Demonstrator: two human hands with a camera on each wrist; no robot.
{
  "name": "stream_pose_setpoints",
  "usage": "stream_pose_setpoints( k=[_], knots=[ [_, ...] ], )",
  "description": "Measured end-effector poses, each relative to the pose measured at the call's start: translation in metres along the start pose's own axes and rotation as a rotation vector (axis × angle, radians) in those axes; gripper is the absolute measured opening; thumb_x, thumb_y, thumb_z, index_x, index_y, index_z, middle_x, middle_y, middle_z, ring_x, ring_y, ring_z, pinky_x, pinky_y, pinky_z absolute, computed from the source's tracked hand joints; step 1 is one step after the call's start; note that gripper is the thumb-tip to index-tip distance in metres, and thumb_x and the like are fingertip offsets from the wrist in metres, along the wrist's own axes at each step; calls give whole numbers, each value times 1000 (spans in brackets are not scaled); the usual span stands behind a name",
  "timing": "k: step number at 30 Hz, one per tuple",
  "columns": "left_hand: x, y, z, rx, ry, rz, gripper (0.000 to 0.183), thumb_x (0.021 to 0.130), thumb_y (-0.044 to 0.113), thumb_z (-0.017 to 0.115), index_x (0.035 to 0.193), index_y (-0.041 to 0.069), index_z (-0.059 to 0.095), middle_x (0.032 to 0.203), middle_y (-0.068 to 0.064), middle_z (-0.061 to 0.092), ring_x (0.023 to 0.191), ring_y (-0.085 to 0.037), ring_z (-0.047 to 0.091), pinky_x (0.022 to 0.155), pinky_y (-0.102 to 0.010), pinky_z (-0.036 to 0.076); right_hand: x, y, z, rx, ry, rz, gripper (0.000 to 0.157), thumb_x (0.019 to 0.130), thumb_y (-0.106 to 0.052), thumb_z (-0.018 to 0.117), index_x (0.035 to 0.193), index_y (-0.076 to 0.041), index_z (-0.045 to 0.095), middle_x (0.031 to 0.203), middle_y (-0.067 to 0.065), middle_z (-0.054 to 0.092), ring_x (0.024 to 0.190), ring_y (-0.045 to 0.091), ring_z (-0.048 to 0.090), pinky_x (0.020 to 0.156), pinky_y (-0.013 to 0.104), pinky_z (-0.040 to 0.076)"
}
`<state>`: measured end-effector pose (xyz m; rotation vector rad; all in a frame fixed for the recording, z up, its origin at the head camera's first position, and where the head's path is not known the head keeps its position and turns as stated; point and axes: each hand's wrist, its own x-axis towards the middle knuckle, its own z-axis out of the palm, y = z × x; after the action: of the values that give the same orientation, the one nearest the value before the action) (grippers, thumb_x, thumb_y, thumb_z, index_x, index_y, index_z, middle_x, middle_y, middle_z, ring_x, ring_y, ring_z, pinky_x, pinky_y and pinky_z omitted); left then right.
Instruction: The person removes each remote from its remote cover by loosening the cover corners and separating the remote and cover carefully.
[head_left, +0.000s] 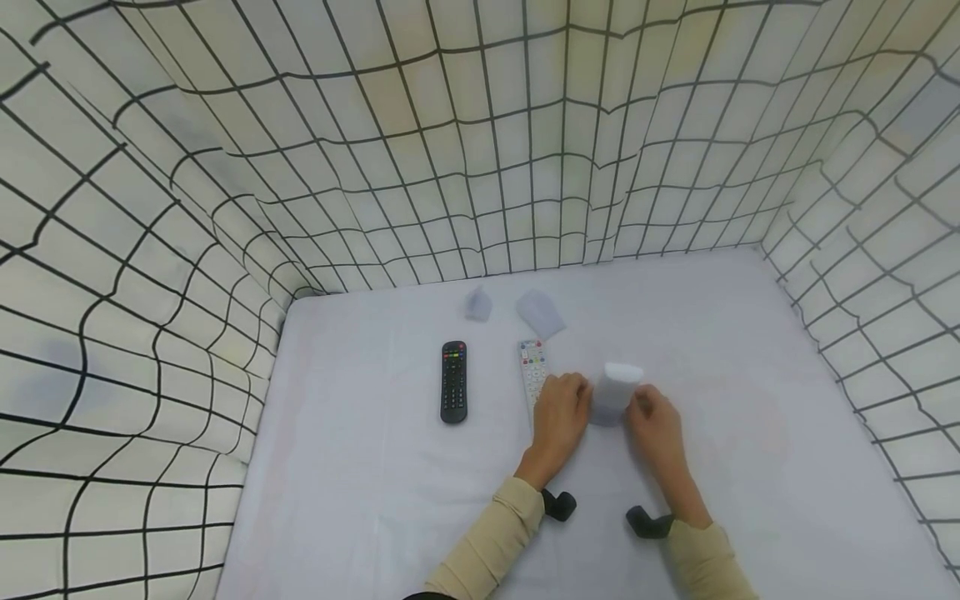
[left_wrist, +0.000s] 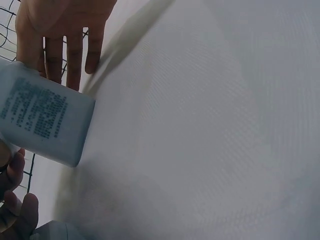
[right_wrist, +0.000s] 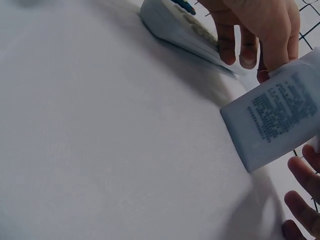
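Observation:
A white flat-sided bottle (head_left: 617,387) with printed lines of text is between my two hands. My left hand (head_left: 561,414) holds its left side with the fingertips, and my right hand (head_left: 656,425) holds the right side. In the left wrist view the printed face of the bottle (left_wrist: 47,112) shows, with the right hand (left_wrist: 67,37) along one edge. The right wrist view shows the bottle (right_wrist: 275,112) with the left hand (right_wrist: 260,30) at its upper edge. A white remote control (head_left: 533,367) lies beside the left hand, its lower part hidden by that hand.
A black remote control (head_left: 453,382) lies farther left on the white-covered table (head_left: 360,467). Toward the back are a small pale crumpled piece (head_left: 477,305) and a pale flat piece (head_left: 540,313). White sheets with a black grid (head_left: 480,150) enclose the back and sides.

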<state>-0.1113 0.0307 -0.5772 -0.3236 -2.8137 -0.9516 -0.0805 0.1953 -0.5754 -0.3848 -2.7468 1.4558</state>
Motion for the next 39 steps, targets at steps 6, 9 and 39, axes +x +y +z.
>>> stream_pose_setpoints(
  k=[6,9,39],
  knots=[
    [1,-1,3,65,0,20,14,105,25,63,97,18,71,85,6,70,77,-11,50,62,-16,39,0,7,6,-79,93,-117,23,103,-9,61,118,7,66,124,30,68,124,47,58,111,60,43],
    [-1,0,4,103,-8,29,14,105,25,63,95,18,70,84,5,69,77,-11,50,61,-16,38,1,10,8,-128,126,-157,18,100,-6,63,112,5,68,120,29,70,120,46,60,108,60,45],
    [-11,-4,23,456,-69,72,19,85,20,82,95,20,66,87,5,67,80,-14,55,70,-28,44,-6,24,26,-332,262,-305,16,93,-9,72,107,-2,71,105,22,67,101,43,61,91,61,45]
  ],
)
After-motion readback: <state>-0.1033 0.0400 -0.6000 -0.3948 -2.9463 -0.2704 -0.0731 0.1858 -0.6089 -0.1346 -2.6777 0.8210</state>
